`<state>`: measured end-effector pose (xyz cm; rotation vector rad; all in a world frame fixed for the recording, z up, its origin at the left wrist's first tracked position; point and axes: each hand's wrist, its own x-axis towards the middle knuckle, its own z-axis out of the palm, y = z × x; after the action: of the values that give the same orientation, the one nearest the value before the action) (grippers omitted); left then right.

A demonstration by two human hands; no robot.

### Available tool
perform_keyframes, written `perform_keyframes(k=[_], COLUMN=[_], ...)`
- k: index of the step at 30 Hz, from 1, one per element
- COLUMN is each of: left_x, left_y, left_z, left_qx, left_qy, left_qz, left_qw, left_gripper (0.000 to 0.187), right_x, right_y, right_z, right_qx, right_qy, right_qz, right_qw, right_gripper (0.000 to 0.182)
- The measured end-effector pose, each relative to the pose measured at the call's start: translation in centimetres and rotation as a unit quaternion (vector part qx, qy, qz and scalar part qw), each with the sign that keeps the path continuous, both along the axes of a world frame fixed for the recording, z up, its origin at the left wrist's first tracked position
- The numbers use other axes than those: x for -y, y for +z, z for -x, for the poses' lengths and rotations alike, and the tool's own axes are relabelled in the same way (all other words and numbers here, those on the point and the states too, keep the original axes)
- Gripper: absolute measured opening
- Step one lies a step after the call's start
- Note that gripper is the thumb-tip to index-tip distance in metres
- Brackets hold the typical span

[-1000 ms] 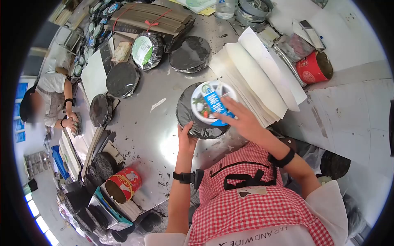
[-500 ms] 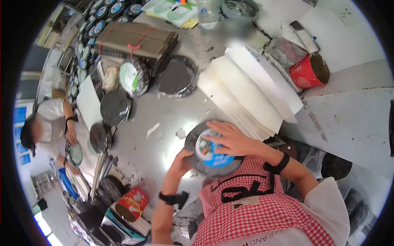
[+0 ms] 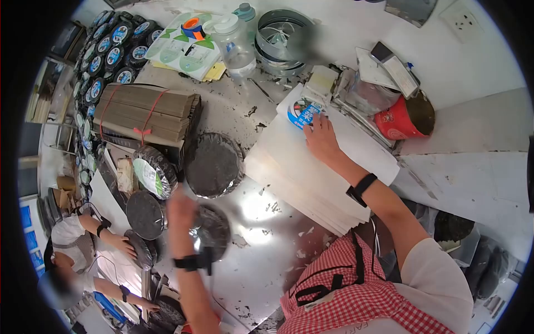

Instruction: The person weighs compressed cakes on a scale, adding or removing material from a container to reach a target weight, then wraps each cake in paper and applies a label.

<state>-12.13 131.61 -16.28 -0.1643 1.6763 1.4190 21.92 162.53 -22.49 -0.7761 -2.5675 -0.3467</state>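
Note:
My right hand (image 3: 322, 139) reaches over a pile of white paper sheets (image 3: 311, 172). Its fingers, stretched forward, touch the edge of a round blue label (image 3: 303, 113) at the pile's far end. Motion smears my left hand (image 3: 181, 210), so its fingers cannot be read. It is beside a dark round disc in shiny clear wrap (image 3: 212, 234) on the metal table. Close by are a larger wrapped dark disc (image 3: 214, 165), another dark disc (image 3: 146, 215) and a wrapped disc with a green and white label (image 3: 153, 171).
A tied brown cardboard bundle (image 3: 144, 111) lies behind the discs; labelled discs (image 3: 114, 55) are piled at far left. A plastic jar (image 3: 236, 50), tape roll (image 3: 193, 28) and red tin (image 3: 397, 119) stand at the back. Another person's hand (image 3: 123, 245) touches a disc at left.
Both hands have come off the blue-labelled disc they held between them. My right hand has gone forward to the paper pile, my left hand to the left. The camera view has shifted.

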Motion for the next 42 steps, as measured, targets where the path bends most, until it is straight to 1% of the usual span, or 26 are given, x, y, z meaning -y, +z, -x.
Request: perform_keyframes(k=[1, 3, 7, 10, 11, 13, 14, 16, 17, 18, 19, 20, 21, 22, 23, 26, 27, 28, 29, 31, 32, 33, 35, 36, 40, 42], left_x=[0.4, -2.7, -3.9, -4.2, -4.4, -5.2, -5.9, -5.3, -6.6, -8.7, -10.5, -10.7, -9.6, -8.0, -6.1, -0.5, 1.2, 2.5, 3.4, 5.3, 6.0, 6.4, 6.6, 7.0, 9.6, 11.1], left_y=[-5.2, -7.7, -11.3, -10.5, -8.5, -2.8, -0.8, -3.7, -4.0, -2.2, -0.5, -0.8, -1.5, -2.6, -3.4, -2.8, -2.8, -1.9, -0.9, -0.3, -0.9, -1.1, 1.1, 1.8, 4.2, 5.2], left_z=[-1.4, -5.5, -6.9, -6.6, -7.9, -12.5, -14.8, -16.5, -17.6, -18.8, -19.6, -19.5, -19.4, -19.2, -19.0, -19.1, -19.4, -20.0, -20.5, -21.5, -21.8, -22.2, -23.0, -23.5, -24.4, -24.8], left_qx=[0.153, 0.206, 0.136, 0.106, 0.107, 0.134, 0.119, 0.190, 0.201, 0.166, 0.130, 0.127, 0.127, 0.095, 0.062, 0.106, 0.097, 0.091, 0.132, 0.164, 0.186, 0.211, 0.221, 0.198, 0.165, 0.119], left_qy=[0.119, 0.262, 0.255, 0.255, 0.253, 0.223, 0.215, 0.094, 0.046, 0.059, 0.073, 0.036, 0.041, 0.030, 0.018, 0.090, 0.115, 0.127, 0.154, 0.191, 0.187, 0.180, 0.173, 0.158, 0.150, 0.133], left_qz=[-0.032, 0.039, -0.050, -0.157, -0.157, -0.361, -0.390, -0.432, -0.446, -0.347, -0.242, -0.207, -0.208, -0.158, -0.107, -0.122, -0.148, -0.142, -0.163, -0.183, -0.225, -0.267, -0.276, -0.287, -0.305, -0.275], left_qw=[0.981, 0.942, 0.956, 0.948, 0.949, 0.896, 0.888, 0.877, 0.871, 0.921, 0.959, 0.969, 0.969, 0.982, 0.992, 0.983, 0.978, 0.977, 0.965, 0.950, 0.938, 0.923, 0.919, 0.924, 0.926, 0.945], left_gripper=[0.036, 0.042, 0.048, 0.046, 0.046, 0.041, 0.040, 0.040, 0.042, 0.046, 0.049, 0.051, 0.051, 0.051, 0.051, 0.056, 0.059, 0.059, 0.062, 0.066, 0.066, 0.066, 0.065, 0.065, 0.068, 0.071], right_x=[-0.7, -1.6, -1.0, -1.2, -1.2, -1.4, -1.6, -2.2, -2.7, -3.6, -7.0, -4.7, -6.0, -9.7, -11.4, -9.5, -7.5, -6.0, -3.0, 4.3, 6.8, 12.1, 17.7, 19.5, 23.0, 23.7], right_y=[-2.2, -5.7, -6.6, -7.0, -6.4, -5.1, -4.4, -5.0, -7.6, -10.2, -12.7, 1.6, 3.3, 2.0, 4.3, 13.0, 15.3, 15.4, 15.2, 14.7, 10.2, 14.0, 14.0, 15.1, 14.9, 16.0], right_z=[0.7, 1.7, 2.4, 2.5, 2.4, 2.2, 1.7, 0.6, 0.2, -0.2, -1.7, -0.1, -1.4, -4.1, -6.5, -11.6, -11.7, -12.9, -11.9, -9.8, -11.7, -7.9, -5.7, -4.8, -4.0, -4.9], right_qx=[0.000, 0.141, 0.203, 0.298, 0.289, 0.279, 0.239, 0.201, -0.090, -0.368, -0.131, 0.007, -0.080, -0.236, -0.239, -0.419, -0.489, -0.521, -0.516, -0.425, -0.214, -0.223, -0.064, -0.051, -0.004, 0.045], right_qy=[-0.001, -0.052, -0.059, -0.085, -0.068, -0.054, -0.028, 0.002, 0.015, 0.027, -0.076, -0.163, -0.181, -0.136, -0.115, -0.233, -0.206, -0.094, -0.088, -0.044, -0.083, 0.046, 0.215, 0.258, 0.298, 0.310], right_qz=[0.002, -0.051, -0.063, -0.074, -0.027, 0.021, 0.044, 0.065, 0.297, 0.489, 0.497, 0.394, 0.370, 0.473, 0.390, 0.553, 0.559, 0.605, 0.616, 0.512, 0.483, 0.574, 0.333, 0.327, 0.233, 0.294], right_qw=[1.000, 0.987, 0.975, 0.948, 0.954, 0.958, 0.970, 0.977, 0.950, 0.790, 0.855, 0.905, 0.908, 0.838, 0.882, 0.681, 0.637, 0.595, 0.589, 0.745, 0.845, 0.786, 0.916, 0.908, 0.926, 0.903], right_gripper=[0.017, 0.017, 0.017, 0.021, 0.022, 0.024, 0.026, 0.028, 0.029, 0.030, 0.028, 0.023, 0.016, 0.013, 0.013, 0.008, 0.014, 0.020, 0.020, 0.030, 0.034, 0.052, 0.054, 0.055, 0.051, 0.052])
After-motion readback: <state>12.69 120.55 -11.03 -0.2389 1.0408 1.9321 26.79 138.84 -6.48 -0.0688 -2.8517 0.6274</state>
